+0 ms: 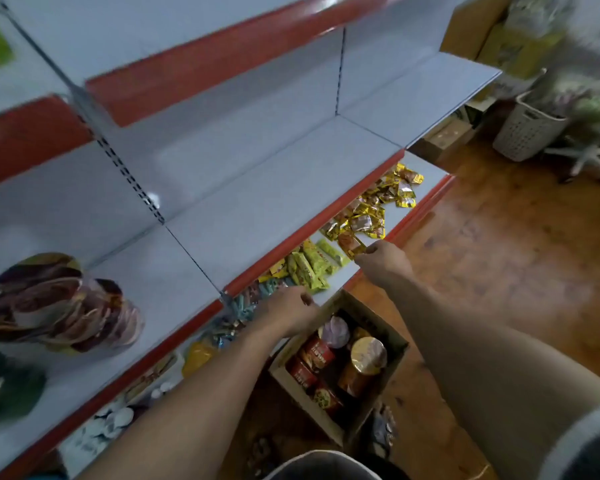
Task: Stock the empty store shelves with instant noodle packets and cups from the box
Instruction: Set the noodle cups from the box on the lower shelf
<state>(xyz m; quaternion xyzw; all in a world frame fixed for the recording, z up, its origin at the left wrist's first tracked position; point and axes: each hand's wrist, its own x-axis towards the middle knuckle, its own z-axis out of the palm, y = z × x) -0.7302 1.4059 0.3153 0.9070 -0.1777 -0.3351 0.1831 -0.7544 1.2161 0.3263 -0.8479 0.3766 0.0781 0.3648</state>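
Box point(378, 320) of cardboard stands open on the wooden floor point(499, 258) at 6 o'clock in the view, just in front of the lowest shelf point(343, 277). Inside it are noodle goods: a gold-lid cup point(368, 355) at its 3 o'clock side, a purple-lid cup point(338, 332) at 12 o'clock, and red packs point(314, 355) at 9 o'clock.

The left hand point(288, 311) is at the 11 o'clock rim of the box. Its fingers are curled, but the blur hides whether they hold something. The right hand point(383, 263) is at 1 o'clock from the box, over the lowest shelf. Its thumb and fingers pinch the corner of an orange packet point(350, 244).

Beyond it, toward 1 o'clock, lie gold packets point(368, 216). Green packets point(310, 268) lie at 12 o'clock from the left hand. Above them is a grey shelf point(274, 206) with a red edge. A white basket point(529, 131) stands at 2 o'clock in the view.
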